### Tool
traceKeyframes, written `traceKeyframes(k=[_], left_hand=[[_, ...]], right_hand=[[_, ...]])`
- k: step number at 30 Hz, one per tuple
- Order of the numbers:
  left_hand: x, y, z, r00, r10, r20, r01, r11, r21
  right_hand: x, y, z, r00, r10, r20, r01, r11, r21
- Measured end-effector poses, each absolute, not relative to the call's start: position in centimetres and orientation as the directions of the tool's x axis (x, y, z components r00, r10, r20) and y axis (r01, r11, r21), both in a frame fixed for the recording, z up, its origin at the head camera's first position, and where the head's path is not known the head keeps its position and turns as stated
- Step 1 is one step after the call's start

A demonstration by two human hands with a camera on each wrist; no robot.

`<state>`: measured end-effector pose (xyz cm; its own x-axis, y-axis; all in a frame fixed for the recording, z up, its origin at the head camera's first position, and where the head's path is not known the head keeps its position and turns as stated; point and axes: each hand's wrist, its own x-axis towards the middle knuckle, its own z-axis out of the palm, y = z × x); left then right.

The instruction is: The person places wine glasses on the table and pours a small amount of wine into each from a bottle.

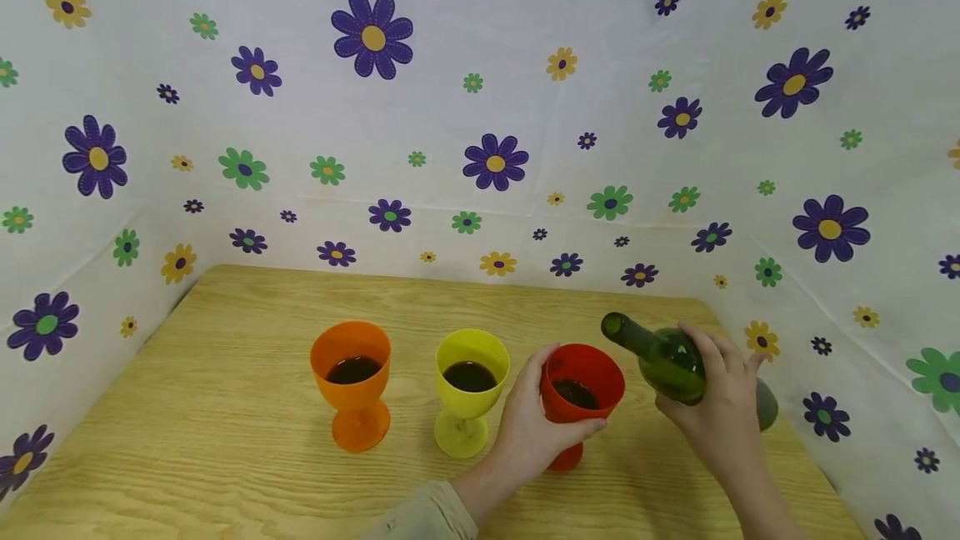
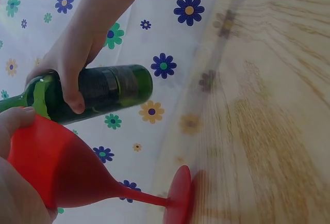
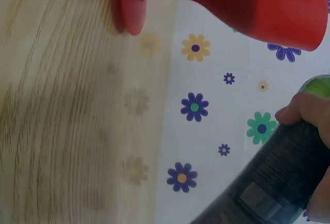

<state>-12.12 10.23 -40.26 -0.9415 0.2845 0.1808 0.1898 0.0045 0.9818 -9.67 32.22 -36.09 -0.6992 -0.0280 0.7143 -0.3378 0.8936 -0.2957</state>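
My left hand (image 1: 525,419) grips the bowl of a red goblet (image 1: 583,382), thumb across its front. Dark liquid lies inside the goblet, and its foot stands on the table in the left wrist view. In my right hand (image 1: 716,402) is a green glass bottle (image 1: 671,365), held round its body and tilted so the neck points left. The bottle's mouth is above and to the right of the goblet's rim, and no stream shows from it. A dark label (image 3: 268,188) covers part of the bottle in the right wrist view.
To the left of my left hand stand a yellow goblet (image 1: 471,382) and an orange goblet (image 1: 352,373), both upright with dark liquid inside. They share a wooden table (image 1: 225,373). White cloth (image 1: 450,107) printed with flowers hangs around the table's back and sides.
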Motion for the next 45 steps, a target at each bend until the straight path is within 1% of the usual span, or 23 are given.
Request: traceKeyframes(k=[3,6,10,12,14,17,21,28,32,36,39,45], left_hand=[[-12.2,10.2,-40.4,-0.944,0.281,0.175,0.185,0.009,0.983],[-12.3,10.2,-40.6,-0.943,0.278,0.181,0.191,0.010,0.981],[-12.4,10.1,-40.7,-0.944,0.277,0.179,0.188,0.005,0.982],[-12.5,10.1,-40.8,-0.945,0.277,0.172,0.182,0.009,0.983],[-12.5,10.2,-40.8,-0.946,0.276,0.172,0.183,0.014,0.983],[-12.5,10.3,-40.8,-0.946,0.272,0.176,0.192,0.033,0.981],[-12.5,10.4,-40.9,-0.944,0.277,0.180,0.204,0.063,0.977],[-12.4,10.5,-41.0,-0.941,0.295,0.167,0.204,0.099,0.974],[-12.2,10.4,-41.0,-0.935,0.305,0.183,0.226,0.113,0.968],[-12.0,10.1,-40.7,-0.922,0.313,0.228,0.277,0.121,0.953],[-11.9,9.9,-40.3,-0.918,0.307,0.250,0.300,0.127,0.945],[-11.2,8.9,-39.0,-0.915,0.316,0.249,0.296,0.110,0.949]], right_hand=[[-10.1,32.1,-36.2,-0.736,0.051,0.675,-0.346,0.828,-0.441],[-10.6,32.1,-36.1,-0.788,0.146,0.598,-0.311,0.744,-0.591],[-11.3,32.3,-36.1,-0.861,0.291,0.417,-0.172,0.605,-0.778],[-11.7,32.5,-36.2,-0.876,0.348,0.334,-0.111,0.528,-0.842],[-12.3,32.7,-36.4,-0.877,0.391,0.277,-0.072,0.465,-0.883],[-13.2,33.2,-36.8,-0.870,0.438,0.227,-0.041,0.394,-0.918],[-14.1,33.9,-37.1,-0.865,0.465,0.189,-0.019,0.345,-0.938],[-15.0,34.6,-37.4,-0.860,0.492,0.133,0.026,0.303,-0.953],[-15.3,34.9,-37.6,-0.850,0.516,0.105,0.051,0.279,-0.959],[-15.5,35.3,-37.7,-0.847,0.521,0.107,0.042,0.265,-0.963],[-15.7,35.5,-38.0,-0.851,0.508,0.131,0.023,0.286,-0.958],[-15.8,35.9,-38.6,-0.861,0.491,0.133,0.019,0.293,-0.956]])
